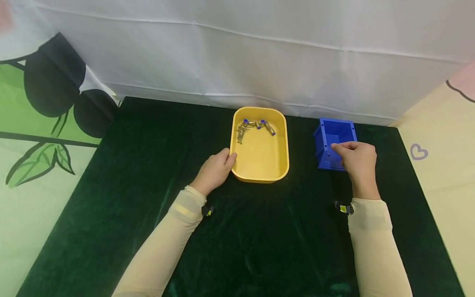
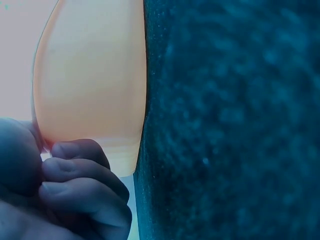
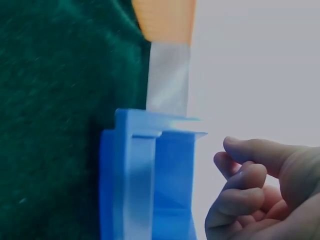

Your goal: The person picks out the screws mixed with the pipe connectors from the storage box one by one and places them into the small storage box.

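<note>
A yellow tray [image 1: 259, 163] stands on the dark green cloth in the head view. My left hand [image 1: 216, 170] grips its near left side, thumb over the rim; curled fingers [image 2: 85, 187] press its outer wall in the left wrist view. Inside, at the far end, lie thin metal screws [image 1: 241, 134] and brass fittings with blue ends [image 1: 269, 128]. To the right stands an open blue bin [image 1: 335, 128]. Just above its near right edge is my right hand [image 1: 358, 163], with thumb and fingers drawn together. In the right wrist view nothing shows between those fingers [image 3: 245, 195].
The green cloth [image 1: 259, 239] covers the table. A white curtain [image 1: 237, 62] hangs directly behind the tray and bin. Printed cloth panels border the table on the left [image 1: 44, 165] and right [image 1: 441, 185].
</note>
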`<state>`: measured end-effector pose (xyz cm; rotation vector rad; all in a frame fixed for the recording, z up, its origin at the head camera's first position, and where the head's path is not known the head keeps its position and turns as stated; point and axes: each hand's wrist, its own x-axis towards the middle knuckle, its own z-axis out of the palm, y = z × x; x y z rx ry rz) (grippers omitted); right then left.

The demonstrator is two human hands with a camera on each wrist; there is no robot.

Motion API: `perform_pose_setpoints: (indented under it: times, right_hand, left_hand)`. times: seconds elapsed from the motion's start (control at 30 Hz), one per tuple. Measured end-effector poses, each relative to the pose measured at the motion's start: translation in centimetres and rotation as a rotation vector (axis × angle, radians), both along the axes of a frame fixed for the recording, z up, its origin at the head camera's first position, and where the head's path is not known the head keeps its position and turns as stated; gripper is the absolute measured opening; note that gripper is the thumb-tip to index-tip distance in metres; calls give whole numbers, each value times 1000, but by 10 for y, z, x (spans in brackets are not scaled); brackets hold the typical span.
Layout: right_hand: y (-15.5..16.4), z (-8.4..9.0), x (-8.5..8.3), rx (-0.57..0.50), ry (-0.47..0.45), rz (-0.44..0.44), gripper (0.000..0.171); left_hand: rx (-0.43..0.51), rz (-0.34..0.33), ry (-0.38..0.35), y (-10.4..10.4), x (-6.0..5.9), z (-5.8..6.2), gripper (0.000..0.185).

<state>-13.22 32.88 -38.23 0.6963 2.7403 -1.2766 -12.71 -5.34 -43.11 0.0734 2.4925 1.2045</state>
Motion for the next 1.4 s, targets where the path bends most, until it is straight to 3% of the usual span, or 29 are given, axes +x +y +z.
perform_pose_setpoints:
  times: [0.43, 0.97, 1.4]
  right_hand:
    - [-23, 17, -12, -55, 117, 56, 43]
    - [-67, 34, -31, -131, 185, 120, 35]
    - [-104, 31, -43, -167, 239, 180, 26]
  left_hand:
    - [-18, 1, 6, 1, 0, 3, 32]
    - [1, 0, -7, 0, 0, 4, 33]
    - [-17, -3, 2, 0, 1, 6, 32]
